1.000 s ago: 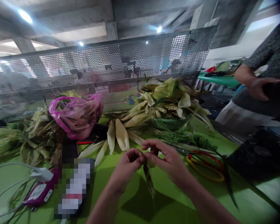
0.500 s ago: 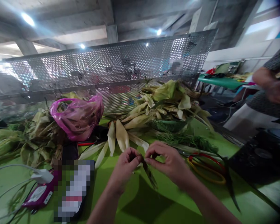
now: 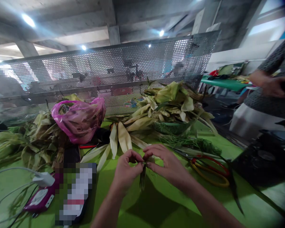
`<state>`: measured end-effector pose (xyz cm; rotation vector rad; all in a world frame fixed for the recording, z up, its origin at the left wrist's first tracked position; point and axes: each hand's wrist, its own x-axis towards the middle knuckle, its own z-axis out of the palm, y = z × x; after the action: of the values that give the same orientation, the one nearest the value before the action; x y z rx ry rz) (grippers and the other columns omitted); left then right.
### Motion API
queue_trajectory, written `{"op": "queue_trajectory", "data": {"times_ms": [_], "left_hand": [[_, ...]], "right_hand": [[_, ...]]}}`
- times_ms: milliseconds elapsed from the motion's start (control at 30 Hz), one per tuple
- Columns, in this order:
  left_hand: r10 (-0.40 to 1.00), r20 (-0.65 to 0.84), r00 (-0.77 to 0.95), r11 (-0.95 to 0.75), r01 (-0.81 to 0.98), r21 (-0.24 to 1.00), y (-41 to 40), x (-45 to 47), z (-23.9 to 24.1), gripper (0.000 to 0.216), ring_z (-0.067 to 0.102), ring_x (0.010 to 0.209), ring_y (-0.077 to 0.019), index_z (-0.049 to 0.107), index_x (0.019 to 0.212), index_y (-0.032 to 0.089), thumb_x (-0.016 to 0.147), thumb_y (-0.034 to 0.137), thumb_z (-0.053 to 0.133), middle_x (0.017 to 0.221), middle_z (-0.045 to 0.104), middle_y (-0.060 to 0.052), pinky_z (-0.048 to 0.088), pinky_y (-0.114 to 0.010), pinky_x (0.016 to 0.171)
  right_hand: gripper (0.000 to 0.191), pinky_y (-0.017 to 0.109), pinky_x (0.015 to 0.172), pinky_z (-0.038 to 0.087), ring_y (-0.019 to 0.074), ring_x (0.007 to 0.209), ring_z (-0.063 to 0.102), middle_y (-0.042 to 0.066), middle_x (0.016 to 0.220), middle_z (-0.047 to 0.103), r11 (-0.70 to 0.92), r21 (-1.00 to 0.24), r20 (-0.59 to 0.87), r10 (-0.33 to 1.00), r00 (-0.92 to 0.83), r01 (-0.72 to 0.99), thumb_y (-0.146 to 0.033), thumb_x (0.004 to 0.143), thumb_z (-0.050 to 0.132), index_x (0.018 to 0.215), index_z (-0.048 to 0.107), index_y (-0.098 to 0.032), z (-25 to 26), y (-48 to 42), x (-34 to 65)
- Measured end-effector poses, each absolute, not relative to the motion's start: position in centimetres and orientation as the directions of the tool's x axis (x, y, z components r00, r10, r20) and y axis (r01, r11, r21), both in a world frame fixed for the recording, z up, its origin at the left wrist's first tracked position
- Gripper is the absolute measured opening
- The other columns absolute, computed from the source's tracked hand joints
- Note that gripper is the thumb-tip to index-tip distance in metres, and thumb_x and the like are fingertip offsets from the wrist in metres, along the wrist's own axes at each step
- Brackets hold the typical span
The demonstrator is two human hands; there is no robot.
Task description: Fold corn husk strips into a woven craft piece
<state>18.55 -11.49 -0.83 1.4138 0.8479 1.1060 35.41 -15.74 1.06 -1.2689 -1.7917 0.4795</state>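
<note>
Above the green table, my left hand (image 3: 129, 166) pinches a small dark, narrow bundle of husk strips (image 3: 142, 180) between thumb and forefinger. The bundle hangs down below the fingertips. My right hand (image 3: 162, 161) meets it at the top end, its thumb and forefinger curled closed around that end. Their fingertips partly hide the top of the bundle. Just beyond the hands, pale corn husks (image 3: 124, 137) fan out on the table. To the right of my right hand lie scissors (image 3: 210, 180) with red and yellow handles.
A pink plastic bag (image 3: 79, 122) sits among dried husks at left. A husk heap (image 3: 173, 98) rests on a green basket (image 3: 172, 127). A phone (image 3: 74, 193) and purple power strip (image 3: 39, 198) with cables lie at left. A perforated metal panel (image 3: 123, 72) stands behind; another person (image 3: 270, 85) stands at right.
The bundle has swung from slanting right to hanging nearly straight down. My right hand's fingertips have shifted slightly left, towards my left hand. The other person's hands have moved left.
</note>
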Motion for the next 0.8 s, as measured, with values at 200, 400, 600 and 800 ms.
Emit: {"op": "queue_trajectory", "data": {"times_ms": [200,400,600,800], "left_hand": [[0.905,0.305,0.295,-0.338,0.066,0.939,-11.88,18.72,-0.90,0.019,0.061,0.074,-0.0180,0.069,0.083,0.018,0.071,0.006,0.061,0.079,0.069,-0.004,0.045,-0.030,0.071],[0.864,0.429,0.264,-0.463,0.085,0.882,-12.03,18.80,-1.09,0.016,0.061,0.076,-0.0174,0.070,0.080,0.020,0.078,0.008,0.060,0.080,0.066,-0.003,0.046,-0.027,0.070],[0.867,0.421,0.266,-0.440,0.013,0.898,-11.83,18.83,-1.44,0.013,0.061,0.081,-0.0177,0.071,0.079,0.021,0.080,0.011,0.063,0.084,0.063,-0.003,0.047,-0.028,0.072],[0.881,0.376,0.285,-0.384,-0.030,0.923,-11.76,18.84,-1.39,0.004,0.060,0.079,-0.0170,0.072,0.080,0.020,0.080,0.017,0.069,0.083,0.063,-0.004,0.046,-0.027,0.072]], "right_hand": [[0.003,0.034,0.077,0.045,0.0226,0.085,0.062,0.003,0.083,0.069,0.373,-0.720,0.418,0.906,-0.062,0.586,-0.018,0.078,0.068,0.078,0.067,-0.021,0.60,-15.63,34.98],[0.006,0.029,0.068,0.047,0.0189,0.076,0.062,0.003,0.080,0.068,0.312,-0.864,0.332,0.943,-0.019,0.395,-0.026,0.084,0.063,0.084,0.066,-0.020,0.90,-15.79,34.89],[0.010,0.032,0.074,0.049,0.0207,0.083,0.064,0.004,0.085,0.072,0.273,-0.914,0.270,0.961,-0.052,0.300,-0.024,0.080,0.065,0.086,0.072,-0.020,0.88,-15.61,34.85],[0.007,0.034,0.078,0.045,0.0215,0.084,0.061,0.003,0.083,0.068,0.344,-0.820,0.411,0.910,0.050,0.458,-0.015,0.076,0.063,0.078,0.066,-0.021,0.91,-15.81,35.06]]}}
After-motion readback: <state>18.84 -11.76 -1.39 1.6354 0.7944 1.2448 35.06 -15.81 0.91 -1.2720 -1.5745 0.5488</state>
